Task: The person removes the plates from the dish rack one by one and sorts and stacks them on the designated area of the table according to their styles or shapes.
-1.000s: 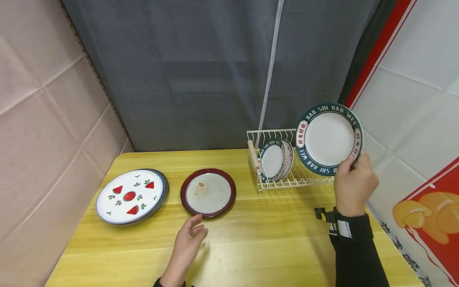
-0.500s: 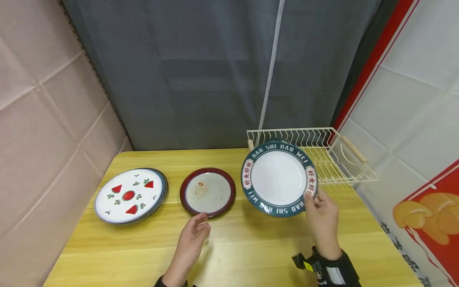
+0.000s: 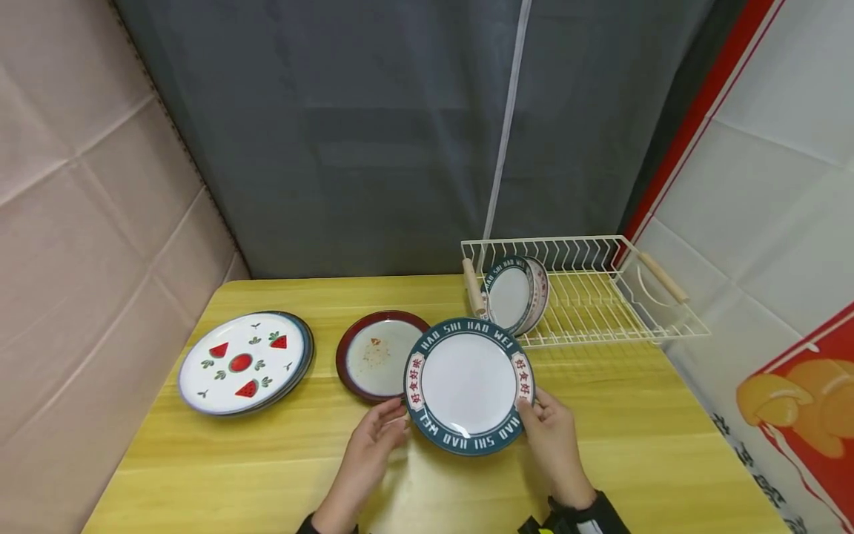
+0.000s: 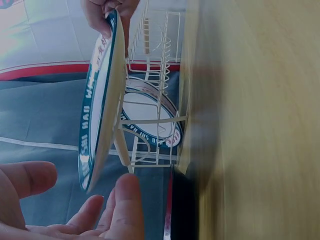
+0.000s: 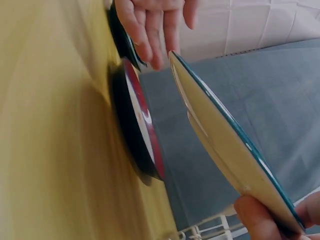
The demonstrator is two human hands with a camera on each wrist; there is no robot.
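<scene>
A white plate with a dark green lettered rim is held above the table, tilted to face the head camera. My right hand pinches its right edge, thumb on the front and fingers behind. At the plate's opposite edge is my left hand, fingers spread from the thumb; the left wrist view shows the plate's rim between thumb and fingers, with gaps on both sides. Behind the held plate, a maroon-rimmed plate with food crumbs lies flat on the table, partly covered in the head view.
At the back right stands a cream wire dish rack with wooden handles. Green-rimmed dishes lean in its left end. On the left lies a stack of plates, the top one with watermelon designs. A grey curtain hangs behind the table.
The right hand has carried the green-rimmed plate leftward and down from over the rack to the left hand, which has shifted slightly right. The rack and its dishes are uncovered again.
</scene>
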